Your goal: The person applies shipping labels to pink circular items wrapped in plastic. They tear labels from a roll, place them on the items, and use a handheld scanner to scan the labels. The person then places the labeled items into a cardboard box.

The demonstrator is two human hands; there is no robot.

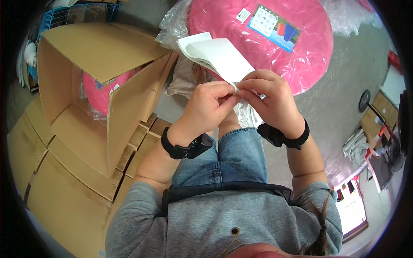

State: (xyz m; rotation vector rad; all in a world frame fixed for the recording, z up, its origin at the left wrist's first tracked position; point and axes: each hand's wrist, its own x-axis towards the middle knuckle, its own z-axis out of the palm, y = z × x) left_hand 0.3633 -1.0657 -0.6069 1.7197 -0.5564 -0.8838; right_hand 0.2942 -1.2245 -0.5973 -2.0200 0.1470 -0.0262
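Note:
A folded white paper strip (221, 56), perhaps a stack of stickers, stands out ahead of my hands. My left hand (207, 103) pinches its near corner between thumb and fingers. From the other side my right hand (272, 96) pinches the same corner, the fingertips of both hands meeting there. Just beyond lies a large round pink item (297, 64) in a clear plastic bag, partly behind the paper and my right hand. On it are a colourful printed label (274, 28) and a small white sticker (243, 16).
At left an open cardboard box (79, 41) holds another pink bagged item (101, 92). It rests on several closed cartons (64, 180). A blue wire basket (51, 19) stands behind it. Loose clear plastic (348, 17) lies at the far right, and a fan (365, 99) farther right.

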